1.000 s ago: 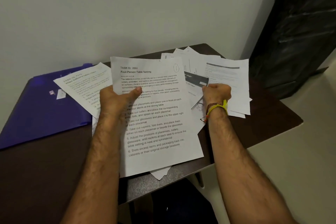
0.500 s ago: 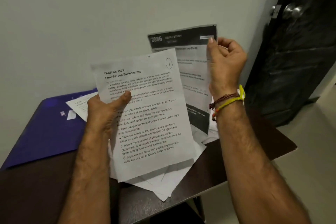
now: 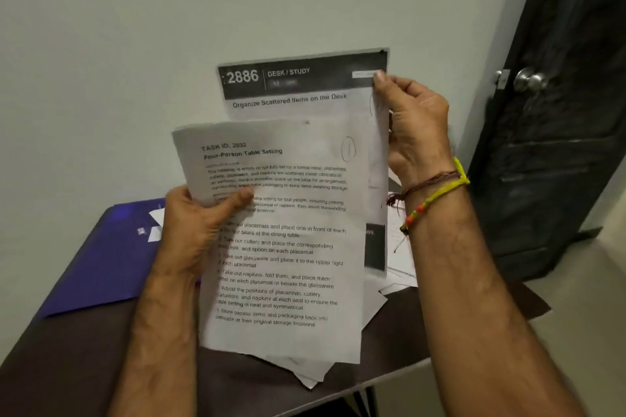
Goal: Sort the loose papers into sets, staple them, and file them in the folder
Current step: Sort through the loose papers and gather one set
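My left hand (image 3: pixel 200 230) grips a white sheet headed "Four-Person Table Setting" (image 3: pixel 284 247) by its left edge, thumb on the front, with more sheets behind it. My right hand (image 3: pixel 416 132) pinches the upper right corner of a sheet with a dark "2886 Desk / Study" header (image 3: pixel 301 85) and holds it upright behind the first sheet. A blue folder (image 3: pixel 111 264) lies on the dark table (image 3: pixel 67 359) at the left. More loose papers (image 3: pixel 399 267) lie on the table behind my right wrist. No stapler shows.
A pale wall stands right behind the table. A dark door with a round metal knob (image 3: pixel 528 78) is at the right. The table's front edge runs below the papers, with light floor (image 3: pixel 603 264) to the right.
My right hand picked the dark-headed sheet from the pile and raised it, then brought it left behind the table-setting sheet. My left hand lifted its sheets a little higher.
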